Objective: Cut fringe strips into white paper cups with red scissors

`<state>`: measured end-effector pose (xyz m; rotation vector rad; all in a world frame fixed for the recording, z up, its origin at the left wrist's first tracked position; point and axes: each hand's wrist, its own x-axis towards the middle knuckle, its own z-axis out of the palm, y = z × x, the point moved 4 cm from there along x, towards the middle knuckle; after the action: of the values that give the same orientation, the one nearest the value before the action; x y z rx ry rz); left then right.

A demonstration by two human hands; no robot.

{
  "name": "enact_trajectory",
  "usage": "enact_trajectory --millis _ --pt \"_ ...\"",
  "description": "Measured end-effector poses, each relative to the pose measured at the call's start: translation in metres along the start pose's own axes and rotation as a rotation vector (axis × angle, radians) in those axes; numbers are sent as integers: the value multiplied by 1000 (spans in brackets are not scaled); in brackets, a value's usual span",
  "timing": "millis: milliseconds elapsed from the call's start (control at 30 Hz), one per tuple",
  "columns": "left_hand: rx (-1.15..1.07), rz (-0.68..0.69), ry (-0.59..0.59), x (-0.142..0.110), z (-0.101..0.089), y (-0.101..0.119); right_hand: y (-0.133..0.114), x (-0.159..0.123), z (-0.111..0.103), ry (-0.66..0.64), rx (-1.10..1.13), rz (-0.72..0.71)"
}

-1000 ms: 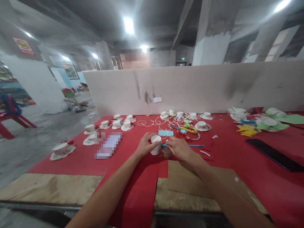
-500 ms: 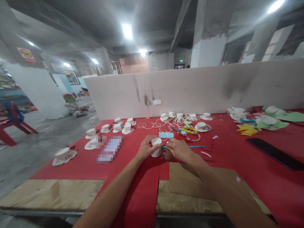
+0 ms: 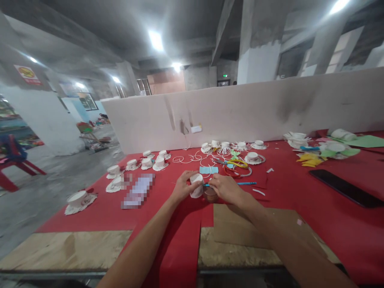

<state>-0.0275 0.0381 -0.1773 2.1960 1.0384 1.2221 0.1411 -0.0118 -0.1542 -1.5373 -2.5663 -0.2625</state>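
A white paper cup (image 3: pixel 196 191) is gripped by my left hand (image 3: pixel 181 187), fingers wrapped around its left side. My right hand (image 3: pixel 223 187) pinches a blue pencil (image 3: pixel 247 183), its tip pointing left against or very near the cup's side. Whether the tip touches cannot be made out. Beneath my right hand sits a brown round object (image 3: pixel 210 195), partly hidden, possibly a roll of tape. Just beyond the cup lie a light blue paper strip (image 3: pixel 209 170), yellow-handled scissors (image 3: pixel 238 163) and thin white paper rings (image 3: pixel 195 158).
Several cut cups with frilled brims, such as one at left (image 3: pixel 78 200), stand on the red table covering (image 3: pixel 168 236). A black phone (image 3: pixel 345 187) lies at right. Brown cardboard (image 3: pixel 252 228) is under my right forearm. A white foam board (image 3: pixel 240 112) walls the back.
The view has shifted slightly. Both hands keep almost the same pose on the paper cup and the pencil.
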Motion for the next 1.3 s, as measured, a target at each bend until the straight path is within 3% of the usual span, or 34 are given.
enact_trajectory --millis 433,933,1300 --pt "-17 13 -29 -1 -1 1 -1 1 0 13 -1 -19" --pt "-36 -100 -22 -2 -3 -5 0 1 0 -10 9 -4" --pt "19 -39 -53 -1 -5 6 0 2 3 0 18 3"
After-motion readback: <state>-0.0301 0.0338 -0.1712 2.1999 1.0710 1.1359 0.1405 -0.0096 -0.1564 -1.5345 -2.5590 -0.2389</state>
